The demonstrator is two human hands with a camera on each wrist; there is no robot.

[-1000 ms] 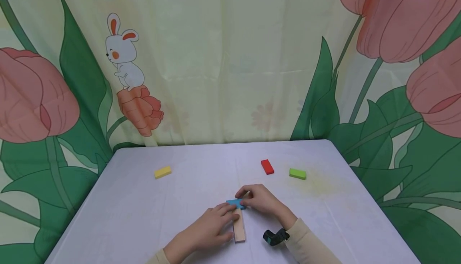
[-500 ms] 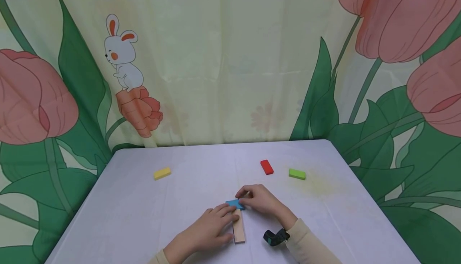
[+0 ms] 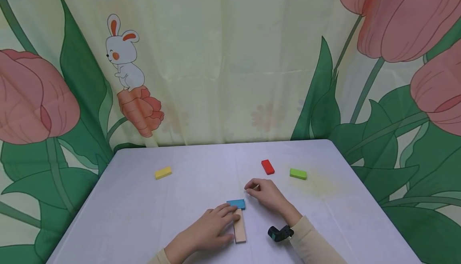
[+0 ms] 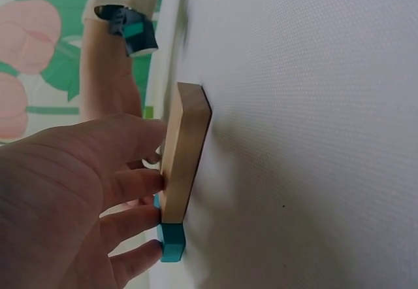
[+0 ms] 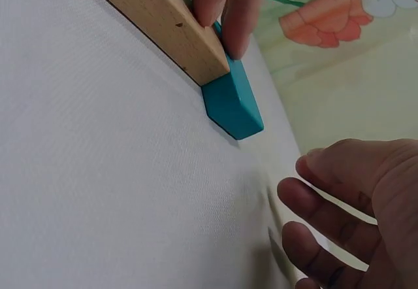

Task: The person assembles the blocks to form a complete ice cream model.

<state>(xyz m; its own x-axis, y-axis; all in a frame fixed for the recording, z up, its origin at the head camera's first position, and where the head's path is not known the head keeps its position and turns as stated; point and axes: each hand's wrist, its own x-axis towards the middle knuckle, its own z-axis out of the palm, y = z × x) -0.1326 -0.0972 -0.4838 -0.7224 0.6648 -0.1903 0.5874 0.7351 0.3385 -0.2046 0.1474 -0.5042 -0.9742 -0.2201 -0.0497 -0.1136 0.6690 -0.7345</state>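
A blue block [image 3: 237,203] lies crosswise against the far end of a long plain wooden block [image 3: 239,232], the two forming a T. My left hand [image 3: 210,227] reaches over them from the left, its fingertips resting on both blocks. In the left wrist view those fingers [image 4: 134,186] are fairly straight. Just beyond and right of the blue block [image 5: 232,102] hovers my right hand [image 3: 268,195], fingers loosely bent and nothing held. The right wrist view shows its fingertips [image 5: 297,194] apart from the block.
Across the far part of the white-covered table [image 3: 201,160] lie a yellow block [image 3: 163,173] on the left, a red block [image 3: 267,167] right of centre and a green block [image 3: 298,174] farther right. Behind hangs a printed curtain [image 3: 223,64]. A dark wrist device [image 3: 280,234] sits at my right sleeve.
My right hand has let go of the blue block's right end and moved away, up and to the right. The left hand and both blocks stay in place.
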